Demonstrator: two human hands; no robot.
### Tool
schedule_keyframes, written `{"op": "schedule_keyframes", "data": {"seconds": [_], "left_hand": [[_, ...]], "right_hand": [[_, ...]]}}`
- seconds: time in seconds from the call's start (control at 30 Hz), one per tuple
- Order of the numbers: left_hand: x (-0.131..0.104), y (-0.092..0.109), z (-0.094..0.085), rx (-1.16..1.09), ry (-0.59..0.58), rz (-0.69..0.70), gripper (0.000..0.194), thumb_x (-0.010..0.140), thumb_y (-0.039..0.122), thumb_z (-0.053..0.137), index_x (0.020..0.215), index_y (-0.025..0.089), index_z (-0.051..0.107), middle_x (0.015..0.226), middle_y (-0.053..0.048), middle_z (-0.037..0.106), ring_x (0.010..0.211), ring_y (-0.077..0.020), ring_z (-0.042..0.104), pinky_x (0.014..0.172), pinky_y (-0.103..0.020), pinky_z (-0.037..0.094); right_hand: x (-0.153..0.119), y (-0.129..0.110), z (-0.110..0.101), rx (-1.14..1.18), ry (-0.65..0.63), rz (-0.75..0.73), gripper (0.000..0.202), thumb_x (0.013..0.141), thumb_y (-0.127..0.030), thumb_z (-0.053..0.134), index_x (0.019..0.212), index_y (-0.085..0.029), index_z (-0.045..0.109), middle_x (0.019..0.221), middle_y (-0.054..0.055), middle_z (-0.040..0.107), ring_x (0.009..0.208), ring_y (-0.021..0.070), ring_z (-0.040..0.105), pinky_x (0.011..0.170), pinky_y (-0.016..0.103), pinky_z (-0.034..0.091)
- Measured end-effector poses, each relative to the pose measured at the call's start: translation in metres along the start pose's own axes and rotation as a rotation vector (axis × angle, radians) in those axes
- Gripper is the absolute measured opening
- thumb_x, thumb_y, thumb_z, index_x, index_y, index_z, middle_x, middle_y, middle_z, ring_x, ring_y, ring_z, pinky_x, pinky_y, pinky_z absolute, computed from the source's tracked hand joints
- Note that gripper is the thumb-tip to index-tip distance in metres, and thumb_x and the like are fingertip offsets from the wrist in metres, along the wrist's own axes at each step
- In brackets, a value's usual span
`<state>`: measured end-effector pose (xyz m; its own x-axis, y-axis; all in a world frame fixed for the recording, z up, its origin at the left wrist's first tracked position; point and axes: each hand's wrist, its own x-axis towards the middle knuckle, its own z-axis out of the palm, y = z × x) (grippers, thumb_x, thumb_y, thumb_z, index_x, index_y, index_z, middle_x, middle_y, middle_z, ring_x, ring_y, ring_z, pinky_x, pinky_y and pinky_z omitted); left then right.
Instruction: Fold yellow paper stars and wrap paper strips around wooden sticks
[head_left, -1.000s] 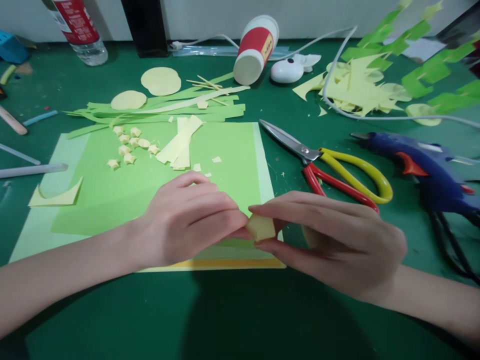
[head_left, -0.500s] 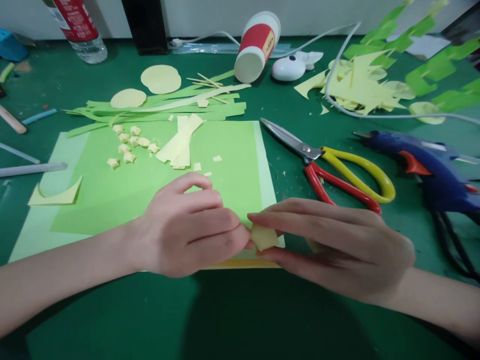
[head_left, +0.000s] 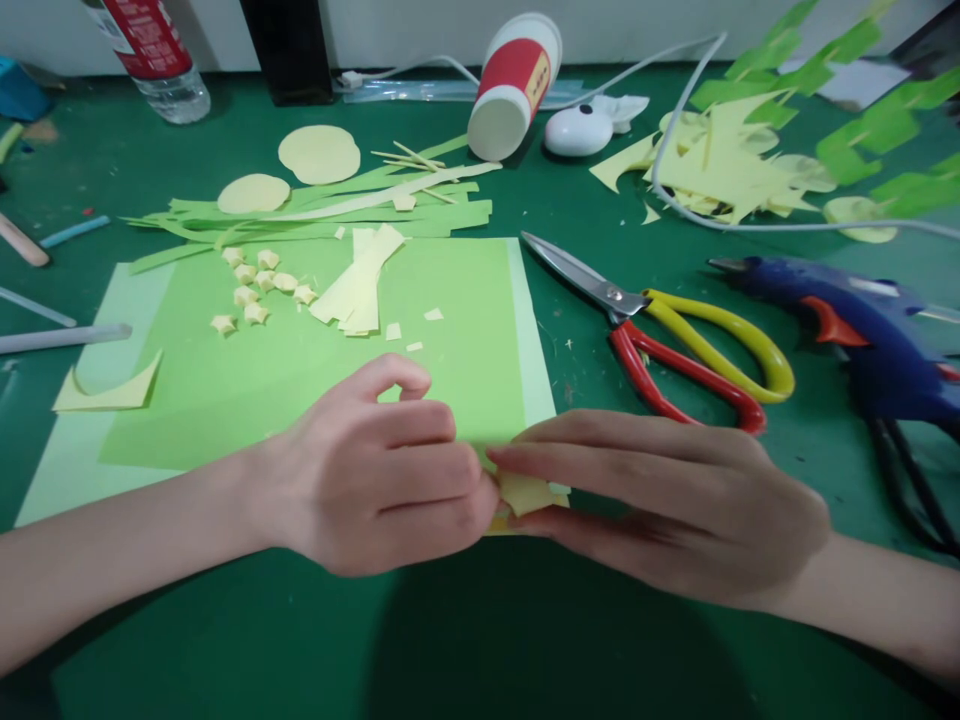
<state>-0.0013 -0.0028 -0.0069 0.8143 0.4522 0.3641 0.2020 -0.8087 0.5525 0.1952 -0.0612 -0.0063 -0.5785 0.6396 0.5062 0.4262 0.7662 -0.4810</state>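
A small folded piece of yellow paper (head_left: 526, 493) is held between both hands near the front edge of the green sheets (head_left: 450, 380). My left hand (head_left: 390, 470) is curled, with its fingertips hidden, pinching the paper's left side. The fingers and thumb of my right hand (head_left: 675, 500) close on the same piece from the right. Small folded paper stars (head_left: 265, 281) lie on the sheet beyond my left hand. Crossed pale yellow strips (head_left: 361, 280) rest beside them, with tiny paper scraps (head_left: 394, 331) nearby.
Scissors (head_left: 615, 300) lie beyond my right hand, and a blue glue gun (head_left: 862, 320) is at the right. Green strips (head_left: 337, 210), a tipped paper cup (head_left: 517, 85), a bottle (head_left: 169, 75), a white cable (head_left: 664, 160) and yellow scraps (head_left: 731, 160) lie farther back.
Both hands have moved slightly toward me with the yellow paper. The right fingers are now lower over it, and more of the scissors' red handle shows.
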Motion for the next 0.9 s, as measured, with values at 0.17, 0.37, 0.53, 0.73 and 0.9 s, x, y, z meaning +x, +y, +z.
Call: {"op": "schedule_keyframes", "data": {"seconds": [0.17,0.37,0.53,0.73,0.9], "left_hand": [[0.001,0.004,0.002,0.306,0.077,0.481,0.018,0.079,0.010,0.054,0.063,0.016,0.057,0.055,0.006,0.063,0.053,-0.0088,0.055,0.056,-0.028,0.037],[0.000,0.009,-0.002,0.347,0.038,0.412,0.018,0.079,0.010,0.054,0.063,0.016,0.056,0.052,0.005,0.058,0.050,-0.0081,0.050,0.054,-0.027,0.035],[-0.003,0.007,0.000,0.421,0.025,0.274,0.021,0.086,0.016,0.045,0.066,0.018,0.054,0.049,0.007,0.048,0.050,-0.0072,0.042,0.055,-0.027,0.030],[-0.001,0.001,0.003,0.288,0.093,0.255,0.021,0.088,0.013,0.037,0.075,0.019,0.053,0.060,0.007,0.055,0.054,-0.0070,0.044,0.059,-0.027,0.031],[0.000,-0.001,0.003,0.293,0.137,0.260,0.021,0.087,0.027,0.046,0.069,0.017,0.049,0.060,0.003,0.058,0.053,-0.0088,0.047,0.056,-0.026,0.035]], "right_hand": [[0.001,-0.003,0.005,-0.001,0.019,0.051,0.016,0.088,-0.018,0.044,0.089,-0.010,0.058,0.078,0.005,0.066,0.067,0.0043,0.061,0.060,0.010,0.051],[0.001,-0.007,0.006,0.018,0.084,0.127,0.015,0.082,-0.016,0.054,0.092,-0.005,0.057,0.076,0.006,0.065,0.062,0.0013,0.059,0.064,0.004,0.049],[0.000,-0.009,0.009,-0.038,0.188,0.164,0.012,0.077,-0.007,0.058,0.090,-0.007,0.058,0.075,0.005,0.065,0.057,0.0008,0.058,0.060,0.003,0.050],[0.001,-0.006,0.006,-0.058,0.177,0.172,0.014,0.080,-0.007,0.054,0.093,-0.011,0.056,0.077,0.004,0.066,0.058,0.0033,0.059,0.056,0.007,0.052],[-0.002,-0.003,-0.001,-0.063,0.105,0.126,0.017,0.080,-0.011,0.053,0.097,-0.012,0.055,0.080,0.007,0.066,0.060,0.0064,0.061,0.055,0.012,0.054]]}}
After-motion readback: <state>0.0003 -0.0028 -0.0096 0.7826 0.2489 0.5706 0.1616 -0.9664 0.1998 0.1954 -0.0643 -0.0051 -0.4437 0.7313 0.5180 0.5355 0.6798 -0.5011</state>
